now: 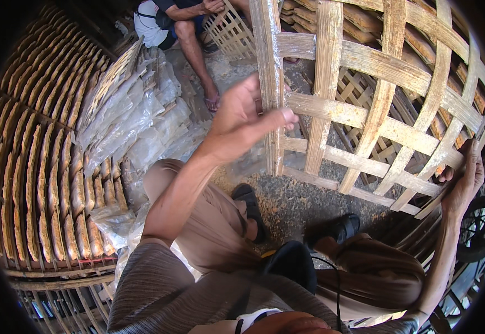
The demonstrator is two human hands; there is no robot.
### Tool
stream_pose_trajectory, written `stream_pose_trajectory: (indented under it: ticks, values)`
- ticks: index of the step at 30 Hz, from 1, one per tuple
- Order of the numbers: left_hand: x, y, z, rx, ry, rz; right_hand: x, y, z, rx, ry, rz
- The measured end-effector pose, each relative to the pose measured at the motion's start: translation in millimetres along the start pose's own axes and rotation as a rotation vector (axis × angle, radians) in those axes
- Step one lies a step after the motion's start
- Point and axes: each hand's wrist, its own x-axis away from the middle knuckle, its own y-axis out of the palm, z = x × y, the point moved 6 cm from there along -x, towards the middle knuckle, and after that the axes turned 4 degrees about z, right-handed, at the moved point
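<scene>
With the left hand (242, 119) gripping the upright bamboo lattice rack (365, 117) at its edge and the right hand (465, 178) clasping its lower corner, a weak grip could let it tip.

Both hands gripping woven bamboo rack (365, 117), crackers (47, 183) beside

Rough concrete floor (292, 206); stacked bamboo racks (36, 167) left; plastic sheets (136, 122).

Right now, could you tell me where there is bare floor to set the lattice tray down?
Bare ground lies between the sandalled feet and the bamboo lattice tray. Left is crowded with plastic sheets and loaded racks.
</scene>
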Motion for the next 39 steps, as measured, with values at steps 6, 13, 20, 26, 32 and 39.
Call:
stream_pose_trajectory:
  ticks: [6,13,20,26,32,39]
  values:
    - [1.8,-9.9,2.7,0.099,-0.106,0.03,2.7,6.7,-3.4,-0.005,-0.024,-0.039]
    - [3.0,-14.3,0.8,-0.294,-0.205,-0.072,-2.5,-4.3,4.4,0.055,-0.073,-0.075]
    - [6.9,4.5,-4.7,-0.285,-0.235,-0.066,-4.4,-6.3,6.3,0.03,-0.081,-0.097]
    - [7.1,6.0,-3.9,0.101,-0.275,0.038,-0.9,0.2,-1.8,-0.01,-0.051,-0.031]
    - [6.0,5.5,-8.2,0.064,-0.07,0.007,-6.1,-8.8,5.4,-0.009,-0.068,-0.068]
    - [10.5,8.7,-10.2,-0.168,-0.344,-0.025,-0.5,-0.3,1.6,-0.015,-0.053,-0.035]
